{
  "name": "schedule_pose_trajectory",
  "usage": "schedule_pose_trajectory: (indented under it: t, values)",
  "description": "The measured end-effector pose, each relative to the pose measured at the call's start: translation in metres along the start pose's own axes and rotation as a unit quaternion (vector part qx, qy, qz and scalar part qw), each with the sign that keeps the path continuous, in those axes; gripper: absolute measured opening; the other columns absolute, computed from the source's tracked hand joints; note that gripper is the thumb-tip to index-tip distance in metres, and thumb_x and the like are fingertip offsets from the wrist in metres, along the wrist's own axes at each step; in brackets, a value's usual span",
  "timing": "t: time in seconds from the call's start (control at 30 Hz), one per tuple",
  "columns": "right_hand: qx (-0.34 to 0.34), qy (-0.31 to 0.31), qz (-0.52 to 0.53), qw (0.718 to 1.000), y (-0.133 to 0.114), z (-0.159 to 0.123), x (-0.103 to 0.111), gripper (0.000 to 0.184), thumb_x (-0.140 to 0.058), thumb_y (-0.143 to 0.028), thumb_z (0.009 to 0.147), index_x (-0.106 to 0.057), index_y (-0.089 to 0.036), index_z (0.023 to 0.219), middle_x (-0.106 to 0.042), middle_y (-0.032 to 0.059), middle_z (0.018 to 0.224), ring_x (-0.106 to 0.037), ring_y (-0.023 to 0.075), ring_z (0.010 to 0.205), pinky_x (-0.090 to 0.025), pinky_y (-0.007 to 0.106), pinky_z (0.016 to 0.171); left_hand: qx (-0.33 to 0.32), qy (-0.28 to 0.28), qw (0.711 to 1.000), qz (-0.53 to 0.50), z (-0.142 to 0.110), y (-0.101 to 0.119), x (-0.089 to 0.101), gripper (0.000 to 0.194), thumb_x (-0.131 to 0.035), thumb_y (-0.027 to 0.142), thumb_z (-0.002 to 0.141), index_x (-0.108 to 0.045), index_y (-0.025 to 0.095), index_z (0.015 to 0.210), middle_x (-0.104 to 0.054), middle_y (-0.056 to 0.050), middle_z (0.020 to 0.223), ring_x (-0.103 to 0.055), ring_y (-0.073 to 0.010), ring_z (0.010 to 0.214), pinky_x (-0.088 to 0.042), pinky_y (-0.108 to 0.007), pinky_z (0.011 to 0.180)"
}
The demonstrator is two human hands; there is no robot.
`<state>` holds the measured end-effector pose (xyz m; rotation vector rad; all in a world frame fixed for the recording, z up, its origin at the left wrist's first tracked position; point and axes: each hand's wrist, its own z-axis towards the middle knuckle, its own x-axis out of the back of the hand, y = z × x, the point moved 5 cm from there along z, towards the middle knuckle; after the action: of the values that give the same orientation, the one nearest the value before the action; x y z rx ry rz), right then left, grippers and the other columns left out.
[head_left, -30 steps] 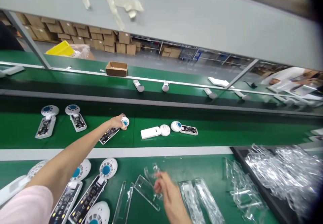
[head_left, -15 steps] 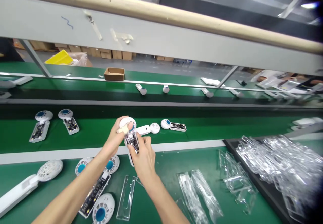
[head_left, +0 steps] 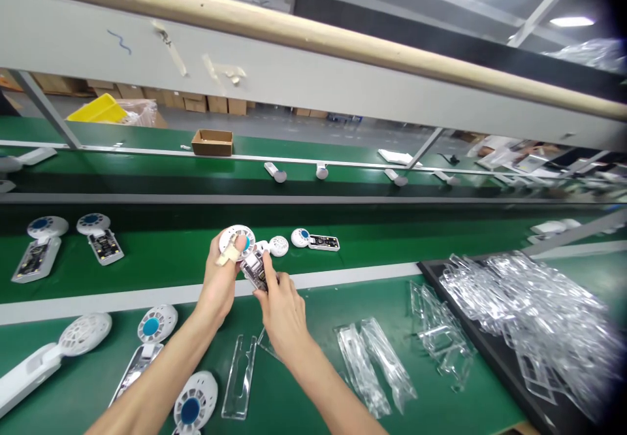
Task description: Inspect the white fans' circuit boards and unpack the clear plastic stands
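Note:
Just above the white strip, I hold a small white handheld fan point(head_left: 253, 266) with a round grilled head, a blue centre and an exposed circuit board in its handle. My left hand point(head_left: 219, 285) is closed around the fan's head, its thumb, wrapped in pale tape, lying across the front. My right hand point(head_left: 284, 311) grips the handle, fingers along the board; its lower end is hidden. Below the hands lies a clear plastic cover point(head_left: 238, 377). Other open fans, one with a blue-centred head point(head_left: 157, 324) and another point(head_left: 196, 399), lie beside my left forearm, which partly covers one.
A black tray point(head_left: 490, 350) heaped with clear covers point(head_left: 539, 317) stands right, loose covers point(head_left: 443, 337) beside it. Bagged clear pieces point(head_left: 375, 366) lie nearer. More fans point(head_left: 100, 239) rest on the green belt point(head_left: 171, 258). A rail point(head_left: 313, 82) crosses overhead; a cardboard box point(head_left: 212, 142) sits behind.
The view has shifted slightly to the right. Fans on the green belt appear farther left. The held fan's handle has tilted, and my right fingers have moved along it; both hands still hold it.

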<state>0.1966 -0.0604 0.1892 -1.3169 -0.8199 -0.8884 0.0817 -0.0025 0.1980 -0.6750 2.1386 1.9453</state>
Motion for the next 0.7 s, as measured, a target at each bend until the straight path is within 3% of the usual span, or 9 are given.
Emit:
schedule_pose_trajectory:
  t: [0.07,0.13,0.2,0.27,0.37,0.43,0.53,0.6,0.7]
  values:
    - [0.007,0.01,-0.005,1.0,0.0,0.001,0.004,0.07,-0.05,-0.019,0.086,-0.014,-0.031,0.145,-0.054,0.0096,0.098,-0.056,0.0283,0.089,-0.049,0.038,0.068,0.019,-0.03,0.998,-0.049,-0.002,-0.006,-0.001,0.047,-0.072,0.043,0.067,-0.057,0.02,0.106,-0.063,-0.005,0.103,-0.061,-0.0199,0.09,-0.048,-0.031,0.075]
    - [0.022,0.025,-0.003,0.999,-0.002,-0.001,0.005,0.072,-0.051,-0.017,0.085,-0.015,-0.032,0.145,-0.054,0.0084,0.096,-0.056,0.0276,0.089,-0.049,0.039,0.07,0.081,-0.071,0.991,-0.085,-0.005,-0.018,-0.002,0.046,-0.074,0.044,0.065,-0.061,0.016,0.1,-0.066,-0.008,0.099,-0.062,-0.0225,0.092,-0.049,-0.033,0.078]
    - [0.03,0.024,-0.008,0.999,-0.004,-0.004,0.003,0.072,-0.054,-0.016,0.083,-0.019,-0.034,0.144,-0.054,0.0077,0.095,-0.055,0.0276,0.088,-0.049,0.041,0.073,0.163,-0.1,0.978,-0.08,-0.01,-0.033,-0.001,0.046,-0.075,0.044,0.063,-0.064,0.014,0.096,-0.068,-0.011,0.096,-0.063,-0.0249,0.092,-0.05,-0.035,0.079]
    - [0.035,0.014,0.009,0.999,-0.005,-0.006,0.001,0.067,-0.055,-0.019,0.083,-0.026,-0.036,0.141,-0.055,0.0081,0.1,-0.054,0.0278,0.091,-0.048,0.043,0.076,0.202,-0.092,0.974,-0.05,-0.013,-0.042,0.004,0.045,-0.076,0.043,0.062,-0.066,0.013,0.095,-0.069,-0.011,0.094,-0.064,-0.0254,0.091,-0.05,-0.035,0.08]
    - [0.004,0.05,0.16,0.986,0.0,-0.002,0.002,0.046,-0.044,-0.029,0.089,-0.039,-0.033,0.135,-0.054,0.0074,0.112,-0.052,0.0237,0.1,-0.046,0.038,0.082,0.147,-0.062,0.987,-0.032,-0.017,-0.037,0.009,0.046,-0.075,0.043,0.064,-0.065,0.014,0.098,-0.069,-0.01,0.097,-0.063,-0.0248,0.095,-0.05,-0.033,0.081]
    - [-0.089,0.106,0.298,0.945,0.013,0.007,-0.001,0.037,-0.033,-0.035,0.092,-0.053,-0.024,0.12,-0.058,0.0072,0.107,-0.056,0.0199,0.095,-0.047,0.032,0.079,0.099,-0.053,0.993,-0.027,-0.023,-0.027,0.006,0.049,-0.074,0.044,0.064,-0.064,0.016,0.103,-0.068,-0.009,0.102,-0.061,-0.0258,0.1,-0.049,-0.033,0.081]
    - [-0.211,0.144,0.425,0.868,0.029,0.017,-0.015,0.049,-0.024,-0.044,0.091,-0.063,-0.017,0.076,-0.064,0.0055,0.075,-0.058,0.0187,0.07,-0.045,0.03,0.066,0.037,-0.023,0.999,-0.01,-0.034,-0.012,-0.001,0.05,-0.077,0.044,0.06,-0.063,0.019,0.102,-0.067,-0.008,0.105,-0.06,-0.0279,0.103,-0.049,-0.035,0.084]
    - [-0.21,0.16,0.456,0.85,0.029,0.022,-0.019,0.053,-0.024,-0.046,0.09,-0.057,-0.019,0.06,-0.062,0.0042,0.063,-0.057,0.0182,0.062,-0.043,0.029,0.063,0.008,-0.004,1.0,0.002,-0.041,-0.007,-0.003,0.048,-0.078,0.043,0.057,-0.065,0.019,0.097,-0.066,-0.008,0.104,-0.06,-0.0287,0.102,-0.048,-0.037,0.087]
    - [-0.183,0.189,0.472,0.841,0.026,0.017,-0.017,0.052,-0.027,-0.046,0.09,-0.055,-0.02,0.055,-0.062,0.0031,0.06,-0.055,0.0171,0.059,-0.041,0.028,0.062,-0.014,-0.007,1.0,0.008,-0.047,-0.007,-0.001,0.045,-0.077,0.044,0.059,-0.065,0.021,0.096,-0.066,-0.007,0.106,-0.059,-0.0286,0.104,-0.047,-0.039,0.091]
